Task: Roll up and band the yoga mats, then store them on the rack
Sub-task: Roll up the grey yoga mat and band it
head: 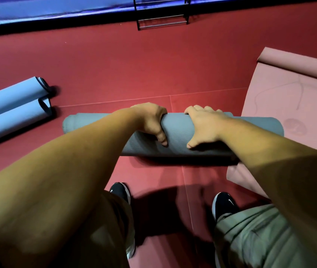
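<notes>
Red padded floor (pixel 115 60) is stretching away, thin seams (pixel 115 101) crossing it; a blue wall pad (pixel 37 8) is running along the far edge above a black strip (pixel 28 26).

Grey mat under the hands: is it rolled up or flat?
Rolled up. The grey yoga mat is a fat tube on the red floor, gripped by the left hand and right hand. No band shows.

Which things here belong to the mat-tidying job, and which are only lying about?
Part of the job: grey rolled mat, gripped by left hand and right hand; two light blue rolled mats; pink mat, partly unrolled; black rack.

Not part of it: red floor; blue wall padding; black shoes.
</notes>
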